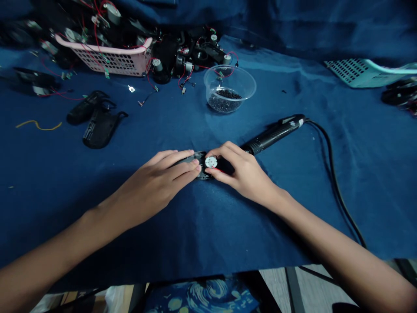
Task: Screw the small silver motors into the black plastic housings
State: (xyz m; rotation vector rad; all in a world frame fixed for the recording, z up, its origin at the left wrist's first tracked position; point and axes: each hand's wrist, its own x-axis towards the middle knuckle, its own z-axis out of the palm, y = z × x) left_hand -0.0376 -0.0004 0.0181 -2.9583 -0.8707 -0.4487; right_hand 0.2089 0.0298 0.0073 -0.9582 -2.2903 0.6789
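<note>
Fingers (182, 167) of the left hand (156, 184) lie stretched out and close together, flat on top of a small black part (199, 167) that sits on the blue cloth (202, 226) near the middle of the table, a little toward the near edge. At the left edge of the cloth a yellow strip (38, 126) lies loose, and beside it, toward the middle, two black casings (94, 119) rest side by side. At the far left corner a pink basket (109, 56) stands among a heap of small motors with red wires (182, 56). Just right of the left fingertips, a small round silver motor end (211, 162) shows in the black part. The right hand (243, 171) curls around that part from the right, its thumb and forefinger pinching at the silver disc; the other fingers are bent and tucked close. Behind the hands, toward the far edge, a clear plastic bowl (230, 89) holds dark small bits. Right of the right hand, a black electric screwdriver (276, 132) lies on the cloth, touching or nearly touching the knuckles, and its black cable (335, 182) runs off toward the near right edge. At the far right corner lies a pale green basket (365, 71).
</note>
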